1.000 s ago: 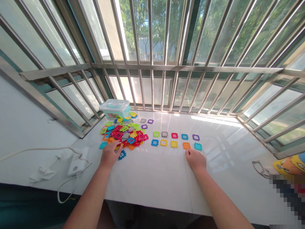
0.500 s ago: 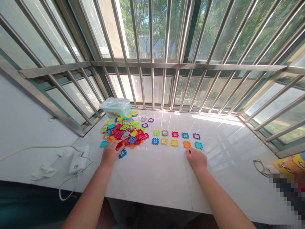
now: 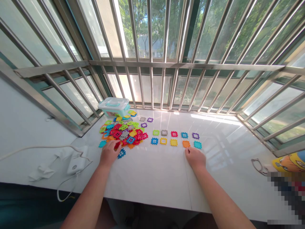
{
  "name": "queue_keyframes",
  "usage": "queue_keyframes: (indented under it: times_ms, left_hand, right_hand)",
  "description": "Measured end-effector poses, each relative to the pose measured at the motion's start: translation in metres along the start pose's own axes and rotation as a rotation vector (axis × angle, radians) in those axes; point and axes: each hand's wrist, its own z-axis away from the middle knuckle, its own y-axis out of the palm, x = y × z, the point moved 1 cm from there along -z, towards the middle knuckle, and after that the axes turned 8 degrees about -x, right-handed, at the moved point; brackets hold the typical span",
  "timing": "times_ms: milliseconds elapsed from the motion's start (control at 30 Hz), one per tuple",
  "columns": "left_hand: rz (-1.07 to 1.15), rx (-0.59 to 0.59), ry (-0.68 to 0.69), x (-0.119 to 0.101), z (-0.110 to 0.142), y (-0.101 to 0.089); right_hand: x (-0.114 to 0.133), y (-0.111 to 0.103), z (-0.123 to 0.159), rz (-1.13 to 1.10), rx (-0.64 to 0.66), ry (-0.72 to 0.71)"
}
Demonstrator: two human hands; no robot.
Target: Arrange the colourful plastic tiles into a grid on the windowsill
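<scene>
At the near edge of a heap of colourful plastic interlocking tiles [image 3: 124, 127], my left hand [image 3: 109, 153] has its fingers closed round a red interlocking tile [image 3: 117, 145]. A blue tile [image 3: 121, 154] lies just right of those fingers. My right hand [image 3: 195, 157] rests curled on the table, its fingertips hidden, right below an orange tile [image 3: 186, 144]. That tile is in the nearer of two rows, with a turquoise tile [image 3: 197, 144] on its right and a yellow tile [image 3: 173, 142] on its left. A purple frame tile [image 3: 195, 136] ends the farther row.
Behind the heap stands a lidded clear and mint box [image 3: 114, 106]. Metal window bars [image 3: 152, 65] rise along the back of the white table [image 3: 152, 181]. A white power strip [image 3: 76, 162] with cords lies left; a yellow cartoon-printed object [image 3: 289, 163] is at right.
The whole view has shifted slightly. My left hand has drawn the red tile in a little closer; my right hand stays by the orange tile.
</scene>
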Motion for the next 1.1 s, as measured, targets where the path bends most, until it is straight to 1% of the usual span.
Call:
queue_keyframes:
  times_ms: [67, 133, 167, 233, 300, 367, 400, 433, 500, 600, 667, 733, 800, 933, 1000, 1100]
  left_hand:
    - [-0.017, -0.004, 0.004, -0.003, -0.001, -0.003]
    - [-0.028, -0.028, 0.005, -0.015, 0.0, -0.005]
    - [-0.02, -0.037, 0.011, -0.026, 0.001, -0.005]
    - [0.049, -0.025, 0.053, -0.057, 0.003, 0.0]
    - [0.162, 0.057, 0.135, -0.097, 0.006, 0.014]
    - [0.249, 0.12, 0.195, -0.137, 0.007, 0.034]
    - [0.27, 0.144, 0.201, -0.155, 0.006, 0.045]
    - [0.273, 0.157, 0.191, -0.168, 0.004, 0.058]
    - [0.249, 0.152, 0.143, -0.185, 0.0, 0.081]
    - [0.214, 0.146, 0.091, -0.189, -0.004, 0.106]
    - [0.22, 0.149, 0.091, -0.186, -0.003, 0.113]
    - [0.231, 0.145, 0.097, -0.184, -0.001, 0.114]
    - [0.231, 0.135, 0.096, -0.185, 0.0, 0.112]
    - [0.22, 0.134, 0.087, -0.191, -0.002, 0.108]
    - [0.214, 0.139, 0.077, -0.192, -0.003, 0.107]
    - [0.211, 0.147, 0.073, -0.193, -0.004, 0.106]
  right_hand:
    - [0.0, 0.001, 0.0, -0.002, 0.0, 0.0]
    - [-0.001, 0.001, 0.0, -0.006, 0.006, 0.003]
    - [-0.001, 0.002, -0.001, -0.007, 0.008, 0.004]
    - [-0.001, 0.002, -0.001, -0.006, 0.008, 0.005]
    - [0.0, 0.003, -0.001, -0.003, 0.005, 0.006]
    - [0.0, 0.003, -0.001, 0.0, 0.006, 0.008]
    - [0.0, 0.002, -0.001, 0.002, 0.009, 0.011]
    - [0.0, 0.003, -0.001, 0.004, 0.013, 0.015]
    - [0.0, 0.003, -0.002, 0.004, 0.018, 0.021]
    - [0.0, 0.004, -0.003, -0.007, 0.017, 0.02]
    - [-0.001, 0.005, -0.003, -0.016, 0.022, 0.021]
    - [-0.001, 0.006, -0.002, -0.023, 0.025, 0.025]
    - [-0.001, 0.005, -0.001, -0.028, -0.02, 0.02]
    - [-0.001, 0.004, 0.004, -0.012, -0.243, 0.042]
    - [-0.002, 0.005, 0.005, -0.018, -0.311, 0.072]
    - [-0.002, 0.008, 0.004, -0.047, -0.306, 0.093]
